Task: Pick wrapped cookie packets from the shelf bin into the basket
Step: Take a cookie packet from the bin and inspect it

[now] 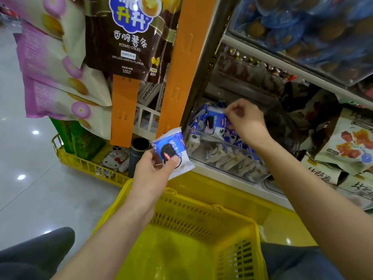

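A clear shelf bin (226, 144) holds several blue-and-white wrapped cookie packets. My left hand (153, 170) grips one cookie packet (171, 150) by its lower edge, held up just above the far rim of the yellow basket (238, 221). Over the bin, my right hand (245, 120) pinches the corner of another cookie packet (214, 118) that lies on top of the pile. The basket sits between my knees below the shelf, and I see nothing inside it.
Orange hanging strips (177, 63) carry snack bags, among them a brown potato sticks bag (131, 37), left of the shelf. A second yellow basket (84, 162) with goods stands on the floor at left. Dried fruit bags (347, 142) lie right of the bin.
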### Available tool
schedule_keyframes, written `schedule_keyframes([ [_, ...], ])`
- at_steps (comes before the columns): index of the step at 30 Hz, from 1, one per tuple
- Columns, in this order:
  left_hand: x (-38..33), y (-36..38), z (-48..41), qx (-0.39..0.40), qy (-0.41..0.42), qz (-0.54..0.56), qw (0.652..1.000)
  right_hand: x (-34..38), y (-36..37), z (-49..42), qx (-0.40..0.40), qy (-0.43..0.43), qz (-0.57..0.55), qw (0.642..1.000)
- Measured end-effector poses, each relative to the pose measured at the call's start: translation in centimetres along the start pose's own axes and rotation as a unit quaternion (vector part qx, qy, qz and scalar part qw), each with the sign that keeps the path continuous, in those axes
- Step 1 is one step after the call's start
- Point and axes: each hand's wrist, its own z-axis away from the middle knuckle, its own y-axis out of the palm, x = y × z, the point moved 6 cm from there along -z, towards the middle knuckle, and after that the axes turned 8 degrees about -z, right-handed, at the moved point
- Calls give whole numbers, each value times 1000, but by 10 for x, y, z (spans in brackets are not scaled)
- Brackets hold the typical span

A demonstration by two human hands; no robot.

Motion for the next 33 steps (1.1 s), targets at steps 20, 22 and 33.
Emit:
schedule_keyframes([
  [20, -20, 35, 22, 193, 78, 106, 972, 31, -47, 90, 93, 17, -221, 971],
  [22, -15, 40, 25, 215, 59, 108, 969, 22, -35, 97, 125, 42, -218, 967],
  [33, 8, 50, 29, 266, -30, 51, 962, 11, 6, 126, 288, 98, -184, 935],
])
